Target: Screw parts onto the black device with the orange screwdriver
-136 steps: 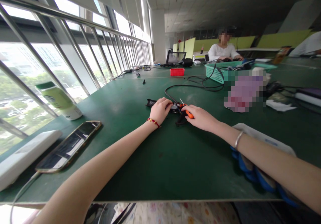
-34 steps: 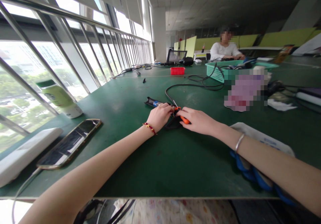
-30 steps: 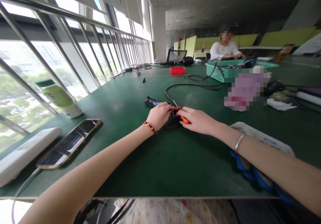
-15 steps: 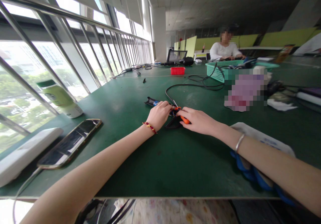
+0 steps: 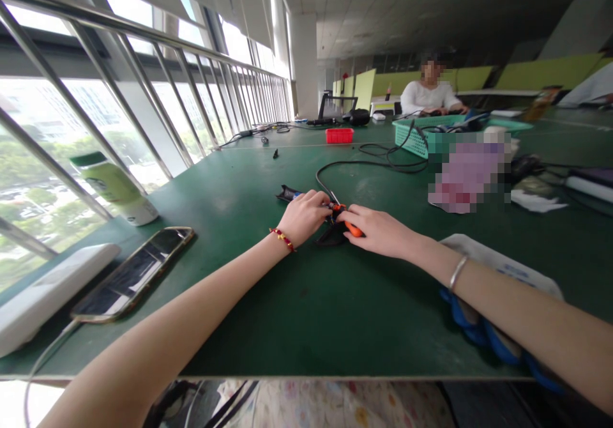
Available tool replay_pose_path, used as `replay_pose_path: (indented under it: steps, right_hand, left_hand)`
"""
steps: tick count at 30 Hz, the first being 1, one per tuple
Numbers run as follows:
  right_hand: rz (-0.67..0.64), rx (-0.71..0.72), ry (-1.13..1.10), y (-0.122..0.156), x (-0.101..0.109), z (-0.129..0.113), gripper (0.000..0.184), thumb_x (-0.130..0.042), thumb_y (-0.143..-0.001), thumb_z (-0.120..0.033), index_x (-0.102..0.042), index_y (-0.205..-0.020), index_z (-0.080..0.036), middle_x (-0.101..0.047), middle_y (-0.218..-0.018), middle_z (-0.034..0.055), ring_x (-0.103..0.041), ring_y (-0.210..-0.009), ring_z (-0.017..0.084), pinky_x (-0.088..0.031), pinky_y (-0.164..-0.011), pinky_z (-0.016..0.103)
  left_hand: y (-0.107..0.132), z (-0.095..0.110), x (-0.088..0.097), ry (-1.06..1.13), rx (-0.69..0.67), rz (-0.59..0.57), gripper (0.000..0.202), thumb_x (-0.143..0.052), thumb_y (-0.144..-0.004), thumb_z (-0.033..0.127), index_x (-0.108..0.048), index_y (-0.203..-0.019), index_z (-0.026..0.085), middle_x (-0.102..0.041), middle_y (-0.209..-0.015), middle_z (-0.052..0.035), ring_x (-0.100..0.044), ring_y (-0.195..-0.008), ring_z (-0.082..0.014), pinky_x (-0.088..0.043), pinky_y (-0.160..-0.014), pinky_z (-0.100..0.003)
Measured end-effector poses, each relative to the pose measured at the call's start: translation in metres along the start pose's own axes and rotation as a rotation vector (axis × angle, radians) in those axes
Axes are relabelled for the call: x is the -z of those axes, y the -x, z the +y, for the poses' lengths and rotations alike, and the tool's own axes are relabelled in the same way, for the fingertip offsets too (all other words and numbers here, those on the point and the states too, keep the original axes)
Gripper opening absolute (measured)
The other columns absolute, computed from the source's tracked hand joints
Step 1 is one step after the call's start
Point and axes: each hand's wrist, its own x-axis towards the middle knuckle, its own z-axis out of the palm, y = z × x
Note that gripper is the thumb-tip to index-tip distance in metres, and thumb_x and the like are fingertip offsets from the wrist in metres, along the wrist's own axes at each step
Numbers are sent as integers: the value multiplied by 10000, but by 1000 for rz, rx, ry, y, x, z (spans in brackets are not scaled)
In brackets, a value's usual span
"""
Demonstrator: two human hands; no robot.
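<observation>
My left hand [image 5: 306, 214], with a red and gold bracelet, is closed over a long black device [image 5: 287, 193] lying on the green table. Its dark casing shows a bit of blue beside my fingers, which cover most of the middle. A black cable runs off from its far side. My right hand [image 5: 376, 229] is wrapped around an orange-handled tool [image 5: 353, 229]; its working end meets the device near my left fingertips, too small to make out. Just below both hands lies a flat black piece [image 5: 331, 235].
A phone [image 5: 136, 275], a white power strip [image 5: 57, 294] and a green-and-white canister [image 5: 115, 188] stand at left. Beneath my right forearm lie blue-and-white gloves [image 5: 498, 268]. Farther back are a red tray [image 5: 340, 136], a green basket [image 5: 412, 139] and a seated person [image 5: 428, 98].
My left hand has shifted slightly to the left and up along the device, covering more of its blue part. My right hand stays where it was with the orange-handled tool.
</observation>
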Motion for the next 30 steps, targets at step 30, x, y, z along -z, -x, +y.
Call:
replay_pose_path:
  steps: [30]
  right_hand:
    - [639, -260, -1056, 6, 23, -2, 160, -551, -792, -307, -503, -697, -188, -523, -420, -59, -490, -347, 98, -388, -354, 208]
  left_hand:
    - [8, -9, -14, -146, 203, -71, 451, -417, -825, 487, -540, -1063, 125, -583, -959, -111, -479, -921, -263, -358, -812, -386]
